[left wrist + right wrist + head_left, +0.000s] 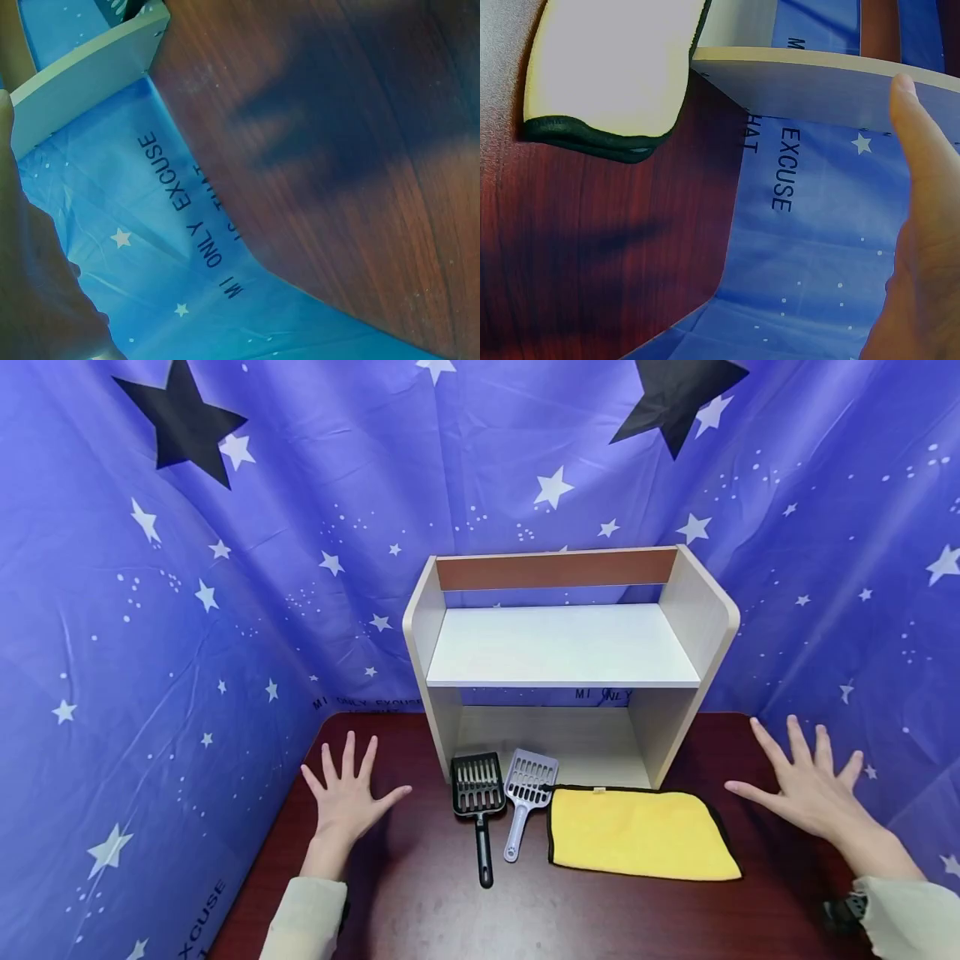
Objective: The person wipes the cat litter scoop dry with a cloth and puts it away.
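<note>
My left hand (347, 802) hovers at the left of the table with its fingers spread and nothing in it. On the right, my right hand (810, 789) is spread the same way, also holding nothing. Between the hands lie a black slotted litter scoop (483, 827), a grey slotted litter scoop (520, 827) and a folded yellow cloth (637, 835) with black edging. The black scoop is nearest my left hand; the cloth is nearest my right. In the right wrist view the cloth (607, 67) looks pale, and my right thumb (922, 135) shows at the side.
A two-tier wooden shelf (562, 647) stands at the back of the dark red table (420, 910). Both scoop heads and the cloth's back edge lie at its front. Blue star-patterned curtain (300, 527) hangs behind and along both sides.
</note>
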Motion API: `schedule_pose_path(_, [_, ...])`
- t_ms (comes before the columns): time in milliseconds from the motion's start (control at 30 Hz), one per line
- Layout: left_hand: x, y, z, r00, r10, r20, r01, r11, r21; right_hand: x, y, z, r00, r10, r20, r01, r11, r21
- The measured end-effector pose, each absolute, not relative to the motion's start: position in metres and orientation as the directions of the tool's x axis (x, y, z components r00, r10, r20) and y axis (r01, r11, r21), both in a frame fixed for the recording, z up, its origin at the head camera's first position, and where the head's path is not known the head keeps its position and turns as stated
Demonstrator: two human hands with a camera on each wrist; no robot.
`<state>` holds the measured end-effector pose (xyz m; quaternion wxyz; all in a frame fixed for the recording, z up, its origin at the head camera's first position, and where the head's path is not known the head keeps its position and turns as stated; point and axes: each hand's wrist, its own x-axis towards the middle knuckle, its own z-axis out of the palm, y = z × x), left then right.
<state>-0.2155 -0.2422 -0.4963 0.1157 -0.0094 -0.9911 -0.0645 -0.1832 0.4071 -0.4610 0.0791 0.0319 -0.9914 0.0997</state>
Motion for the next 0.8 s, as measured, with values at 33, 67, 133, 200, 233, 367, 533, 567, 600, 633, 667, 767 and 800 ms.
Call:
schedule_pose_path(33, [-0.215,-0.241,-0.497,-0.974,0.003,0.225,0.032,0.991,0.127,-0.183,0.407,-0.462,-0.986,-0.047,0.160,-0.078,0.978,-0.195])
schedule_pose_path(67, [-0.215,-0.241,-0.498,-0.975,0.003,0.223,0.032,0.991,0.127,-0.182,0.406,-0.462,-0.986,-0.048,0.159,-0.079,0.977,-0.196])
schedule_pose_path(133, [-0.215,-0.239,-0.500,-0.975,0.004,0.222,0.034,0.991,0.131,-0.182,0.406,-0.464,-0.986,-0.048,0.160,-0.079,0.977,-0.197])
schedule_pose_path(200, [-0.214,-0.237,-0.502,-0.976,0.005,0.218,0.037,0.989,0.141,-0.181,0.405,-0.466,-0.985,-0.049,0.164,-0.081,0.978,-0.194])
schedule_pose_path(233, [-0.214,-0.236,-0.503,-0.976,0.005,0.219,0.037,0.989,0.141,-0.181,0.405,-0.466,-0.985,-0.051,0.167,-0.083,0.977,-0.195])
schedule_pose_path(367, [-0.212,-0.233,-0.506,-0.980,0.008,0.201,0.037,0.989,0.144,-0.181,0.403,-0.470,-0.983,-0.056,0.175,-0.090,0.977,-0.195])
schedule_pose_path(533, [-0.209,-0.228,-0.511,-0.983,0.010,0.183,0.037,0.989,0.143,-0.180,0.401,-0.476,-0.983,-0.062,0.172,-0.097,0.974,-0.205])
schedule_pose_path(567, [-0.209,-0.228,-0.512,-0.984,0.009,0.179,0.036,0.989,0.145,-0.179,0.401,-0.477,-0.983,-0.063,0.172,-0.099,0.973,-0.207])
schedule_pose_path(600, [-0.208,-0.227,-0.514,-0.984,0.010,0.180,0.036,0.989,0.145,-0.179,0.401,-0.479,-0.983,-0.065,0.172,-0.101,0.973,-0.209])
schedule_pose_path(633, [-0.207,-0.226,-0.515,-0.983,0.011,0.183,0.038,0.988,0.148,-0.178,0.400,-0.480,-0.983,-0.067,0.172,-0.103,0.972,-0.210])
schedule_pose_path(667, [-0.205,-0.225,-0.516,-0.983,0.011,0.184,0.040,0.988,0.151,-0.178,0.400,-0.481,-0.983,-0.068,0.172,-0.105,0.972,-0.211])
schedule_pose_path(767, [-0.202,-0.222,-0.520,-0.981,0.013,0.192,0.044,0.987,0.158,-0.177,0.399,-0.486,-0.981,-0.072,0.179,-0.110,0.970,-0.216])
schedule_pose_path(800, [-0.202,-0.221,-0.522,-0.980,0.014,0.197,0.046,0.986,0.158,-0.176,0.399,-0.487,-0.981,-0.071,0.182,-0.111,0.970,-0.217])
